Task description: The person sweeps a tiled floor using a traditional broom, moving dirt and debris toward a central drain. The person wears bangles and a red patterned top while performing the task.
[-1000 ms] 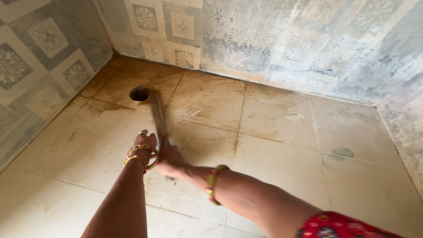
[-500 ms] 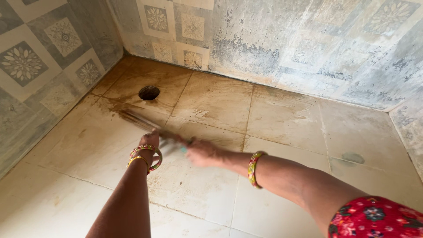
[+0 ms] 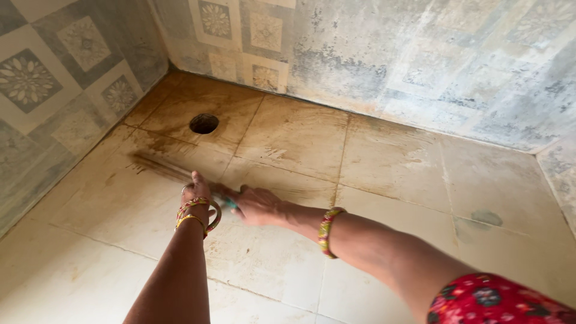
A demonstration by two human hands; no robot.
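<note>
Head view: floor drain [image 3: 204,123] beyond hands [image 3: 231,201]

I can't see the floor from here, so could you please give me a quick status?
Both hands, left and right, grip broom. Bristles blurred on stained floor. Drain ahead, uncovered.

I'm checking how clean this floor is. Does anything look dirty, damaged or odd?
Yes. The floor tiles near the round drain hole carry brown staining, darkest along the wall corner. The drain hole shows no cover. A grey blotch sits on a tile at the far right. The wall tiles look grimy too.
</note>
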